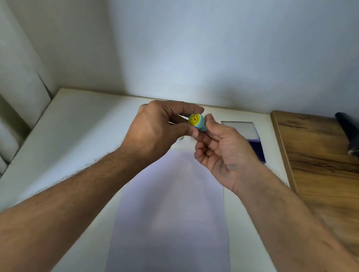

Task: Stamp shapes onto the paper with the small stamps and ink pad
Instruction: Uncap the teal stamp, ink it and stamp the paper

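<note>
Hands: left hand (159, 125) and right hand (220, 148) together pinch the small stamp (197, 121).
Risk: it may slip, marking the paper (175, 215).

**Plastic, paper and wood grain**

The stamp (197, 121) between my fingers looks like smooth light-blue plastic, its yellow printed top slightly glossy. The paper (175, 215) below me is plain, matt and smooth. My white table (70, 144) has a flat, satin finish. Beside it, the wooden surface (328, 178) shows dark, streaky grain under a low sheen.
</note>
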`<state>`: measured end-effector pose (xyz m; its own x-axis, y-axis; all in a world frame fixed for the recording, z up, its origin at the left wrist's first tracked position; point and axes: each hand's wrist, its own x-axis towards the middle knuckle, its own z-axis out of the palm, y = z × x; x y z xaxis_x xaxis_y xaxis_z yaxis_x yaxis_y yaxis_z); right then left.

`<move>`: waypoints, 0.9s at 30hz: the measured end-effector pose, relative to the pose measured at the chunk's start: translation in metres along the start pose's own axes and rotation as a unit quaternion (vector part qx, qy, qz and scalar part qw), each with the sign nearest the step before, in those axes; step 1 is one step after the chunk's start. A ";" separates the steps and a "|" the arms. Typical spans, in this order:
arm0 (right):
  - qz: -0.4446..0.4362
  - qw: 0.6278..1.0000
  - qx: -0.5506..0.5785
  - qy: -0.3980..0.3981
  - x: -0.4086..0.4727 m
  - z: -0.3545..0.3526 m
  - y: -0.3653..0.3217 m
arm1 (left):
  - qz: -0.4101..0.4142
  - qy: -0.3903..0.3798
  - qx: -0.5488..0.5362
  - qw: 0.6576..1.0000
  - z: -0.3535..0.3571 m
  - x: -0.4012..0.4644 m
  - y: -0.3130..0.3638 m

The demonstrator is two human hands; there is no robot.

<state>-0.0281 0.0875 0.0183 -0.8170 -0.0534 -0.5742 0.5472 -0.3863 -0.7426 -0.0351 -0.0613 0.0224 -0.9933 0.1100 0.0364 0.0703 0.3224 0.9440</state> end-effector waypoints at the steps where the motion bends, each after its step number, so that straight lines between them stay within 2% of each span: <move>1: 0.005 1.000 0.002 -0.002 0.000 -0.003 -0.001 | -0.001 0.002 0.003 1.000 0.001 0.001 -0.001; 7: 0.022 1.000 0.010 -0.007 -0.001 -0.022 -0.003 | 0.015 -0.016 0.032 0.999 0.009 0.003 -0.004; 15: 0.023 0.998 0.059 -0.014 -0.003 -0.037 -0.007 | 0.033 -0.058 -0.009 0.998 0.021 0.000 -0.002; 27: -0.005 0.996 0.076 -0.047 0.003 -0.044 -0.006 | -0.009 -0.029 -0.047 0.998 0.028 0.007 -0.010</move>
<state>-0.0263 0.1304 0.0056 -0.8395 -0.1330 -0.5268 0.5112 -0.5221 -0.6827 -0.0405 -0.0375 0.0045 -0.9871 0.1598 0.0031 0.0413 0.2362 0.9708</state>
